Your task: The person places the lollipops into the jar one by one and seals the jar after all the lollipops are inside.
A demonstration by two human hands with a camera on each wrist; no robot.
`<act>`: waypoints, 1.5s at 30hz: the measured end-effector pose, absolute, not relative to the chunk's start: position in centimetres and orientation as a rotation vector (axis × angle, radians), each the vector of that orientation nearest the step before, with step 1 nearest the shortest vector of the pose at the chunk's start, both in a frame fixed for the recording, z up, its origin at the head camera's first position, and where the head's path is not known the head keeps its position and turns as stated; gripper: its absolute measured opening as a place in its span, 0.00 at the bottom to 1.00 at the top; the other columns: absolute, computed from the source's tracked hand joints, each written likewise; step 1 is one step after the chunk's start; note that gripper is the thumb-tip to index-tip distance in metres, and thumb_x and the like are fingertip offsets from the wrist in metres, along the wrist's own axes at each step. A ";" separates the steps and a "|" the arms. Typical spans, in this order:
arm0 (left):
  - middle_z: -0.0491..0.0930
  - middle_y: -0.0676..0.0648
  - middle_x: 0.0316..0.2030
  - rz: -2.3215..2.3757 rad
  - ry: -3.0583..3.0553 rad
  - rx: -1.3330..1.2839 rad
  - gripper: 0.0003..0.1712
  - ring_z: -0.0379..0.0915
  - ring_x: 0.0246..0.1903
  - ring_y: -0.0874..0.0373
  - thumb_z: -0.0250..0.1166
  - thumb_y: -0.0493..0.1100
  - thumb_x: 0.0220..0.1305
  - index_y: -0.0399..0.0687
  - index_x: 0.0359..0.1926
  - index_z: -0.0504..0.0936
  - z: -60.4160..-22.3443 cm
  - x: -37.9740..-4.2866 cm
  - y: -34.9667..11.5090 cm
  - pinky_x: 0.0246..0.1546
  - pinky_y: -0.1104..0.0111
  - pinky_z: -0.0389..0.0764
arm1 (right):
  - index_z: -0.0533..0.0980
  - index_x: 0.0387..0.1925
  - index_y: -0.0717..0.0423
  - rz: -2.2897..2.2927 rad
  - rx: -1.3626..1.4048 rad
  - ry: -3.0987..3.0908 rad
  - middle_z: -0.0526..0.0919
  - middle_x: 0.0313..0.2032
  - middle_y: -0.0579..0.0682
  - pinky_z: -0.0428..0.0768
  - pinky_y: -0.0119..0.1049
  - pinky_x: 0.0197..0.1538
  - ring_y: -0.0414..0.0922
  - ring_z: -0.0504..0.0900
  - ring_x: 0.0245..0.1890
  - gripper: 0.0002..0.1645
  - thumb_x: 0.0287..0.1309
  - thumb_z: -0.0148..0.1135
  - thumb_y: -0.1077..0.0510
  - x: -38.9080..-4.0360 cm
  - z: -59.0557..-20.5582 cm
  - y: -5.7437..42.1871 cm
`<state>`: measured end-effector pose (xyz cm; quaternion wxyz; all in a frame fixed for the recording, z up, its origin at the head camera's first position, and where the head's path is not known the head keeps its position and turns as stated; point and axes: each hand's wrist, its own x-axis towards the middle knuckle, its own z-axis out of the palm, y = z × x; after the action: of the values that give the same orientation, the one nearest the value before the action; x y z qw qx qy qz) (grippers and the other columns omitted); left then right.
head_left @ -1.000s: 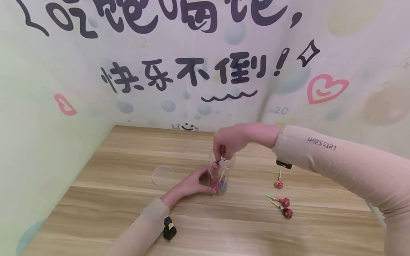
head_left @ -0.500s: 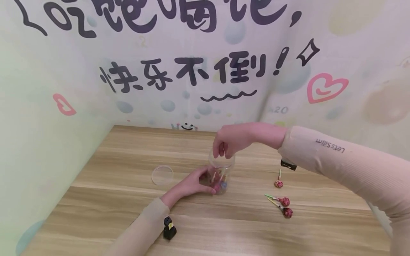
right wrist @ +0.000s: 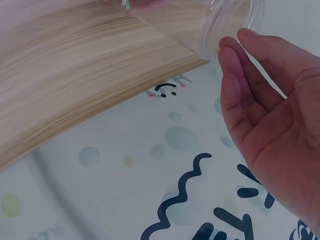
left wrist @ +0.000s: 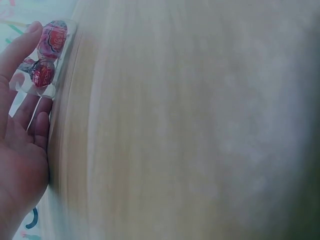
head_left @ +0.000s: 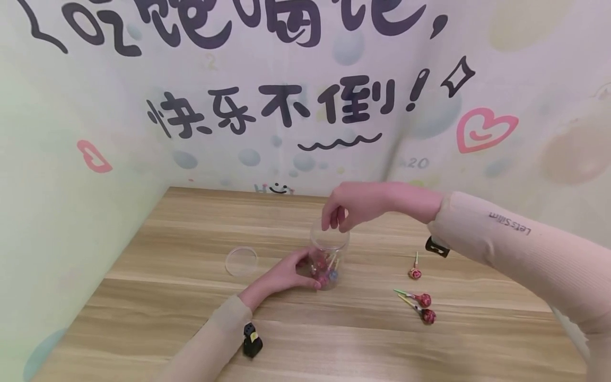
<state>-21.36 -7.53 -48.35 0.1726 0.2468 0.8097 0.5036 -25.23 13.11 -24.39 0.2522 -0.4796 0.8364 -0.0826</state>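
A clear plastic jar [head_left: 329, 244] stands upright on the table, with several wrapped lollipops [head_left: 328, 273] inside it. My left hand [head_left: 286, 276] holds the jar low on its side, thumb in front and fingers curled behind. The left wrist view shows red and pink wrappers [left wrist: 51, 40] through the jar wall beside my thumb. Just above the open mouth of the jar is my right hand [head_left: 355, 204], its fingers loosely bent and nothing between them. In the right wrist view, the fingertips of that hand [right wrist: 270, 95] are close to the jar's rim [right wrist: 257, 15].
A round clear lid [head_left: 241, 261] lies on the wooden table [head_left: 191, 223] left of the jar. To the right lie three lollipops: one alone [head_left: 415, 273] and a pair [head_left: 424, 300] nearer the front. Behind the table hangs a printed wall cloth [head_left: 229, 170].
My right hand has released a lollipop into the jar and moved slightly up and right from the mouth. The left hand keeps its hold on the jar.
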 end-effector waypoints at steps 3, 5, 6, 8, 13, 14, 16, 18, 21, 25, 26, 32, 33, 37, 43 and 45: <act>0.77 0.48 0.60 1.426 2.305 0.703 0.41 0.70 0.60 0.53 0.77 0.47 0.52 0.51 0.66 0.71 -48.3 -21.3 -7.6 0.66 0.55 0.69 | 0.84 0.45 0.54 -0.269 -1.332 2.305 0.88 0.38 0.45 0.82 0.34 0.48 0.38 0.82 0.40 0.15 0.56 0.63 0.68 -25.4 -24.4 13.8; 0.76 0.48 0.61 1.423 2.310 0.697 0.42 0.70 0.61 0.53 0.77 0.47 0.52 0.53 0.67 0.70 -48.3 -21.3 -7.6 0.66 0.54 0.69 | 0.84 0.44 0.54 -0.297 -1.346 2.326 0.88 0.37 0.45 0.82 0.33 0.46 0.37 0.82 0.39 0.15 0.56 0.63 0.68 -25.4 -24.3 14.3; 0.76 0.48 0.61 1.424 2.309 0.695 0.43 0.70 0.61 0.52 0.77 0.47 0.52 0.53 0.68 0.70 -48.4 -21.3 -7.7 0.66 0.54 0.69 | 0.84 0.44 0.54 -0.314 -1.351 2.334 0.88 0.37 0.45 0.82 0.33 0.46 0.37 0.82 0.38 0.14 0.56 0.63 0.68 -25.4 -24.3 14.6; 0.76 0.47 0.61 1.427 2.309 0.691 0.44 0.70 0.61 0.52 0.77 0.47 0.51 0.53 0.68 0.69 -48.4 -21.3 -7.7 0.66 0.54 0.69 | 0.84 0.44 0.54 -0.336 -1.346 2.359 0.88 0.37 0.45 0.82 0.32 0.44 0.37 0.82 0.38 0.14 0.57 0.63 0.67 -25.4 -24.2 15.1; 0.76 0.47 0.61 1.414 2.325 0.701 0.46 0.71 0.60 0.53 0.78 0.48 0.50 0.54 0.70 0.68 -48.7 -21.4 -7.7 0.65 0.55 0.70 | 0.84 0.44 0.52 -0.413 -1.291 2.425 0.88 0.39 0.43 0.83 0.32 0.43 0.36 0.82 0.38 0.14 0.58 0.63 0.66 -25.2 -23.8 17.1; 0.76 0.47 0.60 1.412 2.328 0.703 0.46 0.71 0.59 0.53 0.78 0.48 0.50 0.53 0.70 0.68 -48.7 -21.5 -7.7 0.65 0.56 0.70 | 0.84 0.45 0.51 -0.421 -1.277 2.443 0.88 0.39 0.43 0.83 0.32 0.43 0.36 0.82 0.38 0.14 0.59 0.63 0.65 -25.2 -23.8 17.5; 0.76 0.47 0.59 1.411 2.329 0.709 0.45 0.71 0.58 0.54 0.78 0.48 0.50 0.53 0.69 0.68 -48.8 -21.5 -7.6 0.64 0.58 0.71 | 0.84 0.45 0.49 -0.435 -1.244 2.476 0.88 0.39 0.41 0.82 0.33 0.43 0.36 0.82 0.39 0.14 0.59 0.64 0.64 -25.2 -23.8 18.5; 0.76 0.48 0.59 1.414 2.324 0.716 0.44 0.70 0.57 0.55 0.78 0.47 0.50 0.51 0.68 0.69 -48.9 -21.6 -7.6 0.63 0.59 0.71 | 0.84 0.46 0.48 -0.440 -1.215 2.509 0.88 0.38 0.40 0.83 0.32 0.44 0.36 0.83 0.39 0.14 0.59 0.64 0.64 -25.1 -24.0 19.4; 0.76 0.48 0.59 1.422 2.318 0.726 0.43 0.70 0.57 0.55 0.78 0.47 0.50 0.51 0.67 0.70 -48.8 -21.6 -7.6 0.62 0.59 0.71 | 0.84 0.46 0.47 -0.454 -1.178 2.552 0.88 0.38 0.39 0.83 0.31 0.44 0.35 0.83 0.38 0.15 0.59 0.65 0.64 -25.1 -24.5 20.9; 0.77 0.48 0.58 1.414 2.324 0.721 0.43 0.70 0.57 0.55 0.78 0.47 0.50 0.52 0.67 0.71 -48.7 -21.5 -7.6 0.63 0.59 0.71 | 0.84 0.45 0.46 -0.488 -1.159 2.595 0.88 0.38 0.38 0.83 0.31 0.43 0.35 0.83 0.38 0.14 0.59 0.65 0.64 -24.9 -25.1 22.8; 0.77 0.49 0.58 1.410 2.327 0.714 0.43 0.70 0.57 0.56 0.78 0.47 0.50 0.52 0.67 0.70 -48.7 -21.5 -7.6 0.63 0.59 0.71 | 0.84 0.45 0.45 -0.500 -1.152 2.607 0.87 0.37 0.38 0.83 0.30 0.43 0.34 0.83 0.38 0.14 0.60 0.65 0.63 -24.9 -25.3 23.2; 0.76 0.48 0.58 1.395 2.336 0.704 0.43 0.70 0.58 0.56 0.78 0.47 0.50 0.52 0.67 0.70 -48.6 -21.5 -7.5 0.63 0.59 0.70 | 0.84 0.44 0.40 -0.537 -1.091 2.701 0.87 0.38 0.34 0.83 0.30 0.44 0.32 0.82 0.38 0.14 0.60 0.67 0.61 -24.5 -26.7 26.0; 0.76 0.48 0.58 1.392 2.339 0.704 0.44 0.70 0.58 0.56 0.78 0.47 0.50 0.52 0.67 0.70 -48.6 -21.5 -7.5 0.63 0.59 0.70 | 0.84 0.44 0.39 -0.535 -1.088 2.719 0.87 0.38 0.34 0.83 0.31 0.44 0.31 0.82 0.38 0.14 0.59 0.67 0.61 -24.4 -27.0 26.5; 0.76 0.48 0.59 1.390 2.345 0.691 0.44 0.70 0.57 0.55 0.78 0.48 0.50 0.52 0.68 0.70 -48.7 -21.5 -7.5 0.63 0.58 0.70 | 0.84 0.44 0.36 -0.509 -1.081 2.792 0.87 0.40 0.33 0.83 0.31 0.44 0.29 0.83 0.37 0.15 0.59 0.69 0.59 -24.2 -28.7 28.5; 0.76 0.47 0.59 1.396 2.338 0.671 0.44 0.70 0.58 0.55 0.78 0.48 0.50 0.52 0.68 0.70 -48.6 -21.5 -7.5 0.64 0.57 0.70 | 0.83 0.44 0.32 -0.508 -1.045 2.822 0.87 0.42 0.31 0.83 0.33 0.45 0.28 0.83 0.40 0.15 0.59 0.69 0.57 -23.9 -32.2 31.1; 0.76 0.47 0.59 1.399 2.337 0.673 0.44 0.70 0.58 0.54 0.78 0.48 0.50 0.52 0.68 0.69 -48.6 -21.4 -7.5 0.64 0.57 0.70 | 0.83 0.45 0.32 -0.529 -0.996 2.803 0.87 0.43 0.31 0.83 0.35 0.46 0.28 0.83 0.41 0.15 0.59 0.68 0.57 -23.7 -33.2 31.7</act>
<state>-21.44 -7.52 -48.60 0.1671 0.2365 0.8213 0.4915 -23.65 31.65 -33.25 0.0604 -0.3290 0.9261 -0.1748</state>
